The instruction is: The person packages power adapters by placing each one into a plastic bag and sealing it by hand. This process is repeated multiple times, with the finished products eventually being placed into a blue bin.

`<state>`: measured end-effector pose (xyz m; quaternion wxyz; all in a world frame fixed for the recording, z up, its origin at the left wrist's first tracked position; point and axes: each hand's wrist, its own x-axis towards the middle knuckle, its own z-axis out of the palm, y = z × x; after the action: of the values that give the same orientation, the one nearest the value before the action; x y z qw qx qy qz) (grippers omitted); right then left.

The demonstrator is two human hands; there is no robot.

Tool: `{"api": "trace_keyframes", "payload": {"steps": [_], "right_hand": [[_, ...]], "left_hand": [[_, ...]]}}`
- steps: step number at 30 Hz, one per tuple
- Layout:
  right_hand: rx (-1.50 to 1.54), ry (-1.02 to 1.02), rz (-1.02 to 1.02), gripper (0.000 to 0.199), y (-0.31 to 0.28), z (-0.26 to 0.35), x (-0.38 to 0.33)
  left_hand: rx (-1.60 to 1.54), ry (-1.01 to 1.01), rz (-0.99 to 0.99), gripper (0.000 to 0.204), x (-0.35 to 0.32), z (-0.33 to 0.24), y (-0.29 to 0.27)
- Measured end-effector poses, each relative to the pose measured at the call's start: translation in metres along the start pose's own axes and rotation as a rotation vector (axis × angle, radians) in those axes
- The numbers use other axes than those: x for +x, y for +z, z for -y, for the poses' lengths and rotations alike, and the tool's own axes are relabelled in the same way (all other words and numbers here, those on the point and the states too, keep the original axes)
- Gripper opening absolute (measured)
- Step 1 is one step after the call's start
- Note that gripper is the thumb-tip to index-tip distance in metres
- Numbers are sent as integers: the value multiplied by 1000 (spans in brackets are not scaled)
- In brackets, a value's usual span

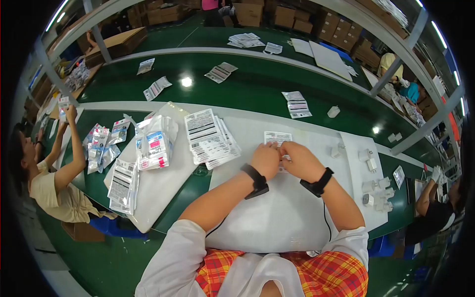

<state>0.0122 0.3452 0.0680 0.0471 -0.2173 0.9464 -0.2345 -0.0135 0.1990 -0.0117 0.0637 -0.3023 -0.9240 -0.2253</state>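
The person's left hand (266, 161) and right hand (302, 162) met over a small printed pouch (278, 136), which lay on a white mat (277, 213), its far end showing just beyond the knuckles and a sliver of it showing between the hands. The fingers of both hands were curled and bunched close together on the pouch rather than spread, but they hid their own tips, so I could not tell whether either hand was pinching it. A black band crossed each wrist, just behind the grip. To the left of the grip, near it, lay a fanned stack of printed pouches (210, 138); past that stood a heap of silver, pink and blue packets (156, 143), with another printed stack (123, 185) nearer the person's body. Well to the left of the grip, a co-worker (57, 193) held up a packet. To the right of the grip, one white plug adapter (338, 151) stood nearby, and a cluster of adapters (378, 193) sat farther off and closer to the person. Beyond the grip, a green surface (257, 91) carried several scattered pouches, one (297, 105) lying just past the mat's far edge.
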Motion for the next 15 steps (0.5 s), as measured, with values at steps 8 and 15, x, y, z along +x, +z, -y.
{"api": "trace_keyframes", "payload": {"steps": [8,15], "right_hand": [[-218,-59,-38,41,51,-16,13],[22,-89,292,62,31,-24,-42]], "left_hand": [[-280,34,-20,33,16,50,-9],[-38,104,121,41,-3,34,-21]]}}
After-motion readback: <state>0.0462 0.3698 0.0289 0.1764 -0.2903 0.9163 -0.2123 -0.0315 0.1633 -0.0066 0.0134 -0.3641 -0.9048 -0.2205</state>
